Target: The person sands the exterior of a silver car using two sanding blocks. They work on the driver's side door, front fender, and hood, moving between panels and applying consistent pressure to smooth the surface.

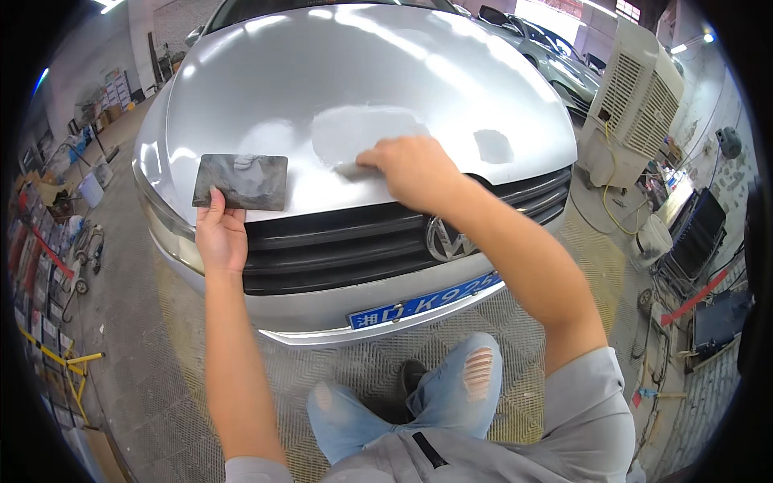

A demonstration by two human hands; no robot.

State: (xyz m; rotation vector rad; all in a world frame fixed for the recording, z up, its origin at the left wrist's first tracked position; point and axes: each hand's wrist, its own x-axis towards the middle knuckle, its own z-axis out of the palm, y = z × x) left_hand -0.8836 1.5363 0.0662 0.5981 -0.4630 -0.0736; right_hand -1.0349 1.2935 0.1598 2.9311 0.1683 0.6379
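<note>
My left hand (pixel 221 241) grips the lower edge of a dark rectangular mixing board (pixel 216 171), its thumb on top. A dab of grey putty (pixel 251 162) and smeared streaks lie on the board, above the front left of the silver car hood (pixel 338 64). My right hand (pixel 415 173) is closed around a small flat putty spreader (pixel 353 171), held at the hood's front edge. Just beyond it spreads a wide matte grey patch (pixel 354 133). A smaller grey patch (pixel 493 146) sits to the right, and a pale dull area (pixel 272 137) to the left.
Below the hood are the black grille (pixel 322 253) and bumper, close before my legs. At right stand a tall air cooler (pixel 636 88), a white bucket (pixel 654 240) and a yellow hose (pixel 612 173). Another car (pixel 555 64) is behind. Yellow stands (pixel 76 366) are at left.
</note>
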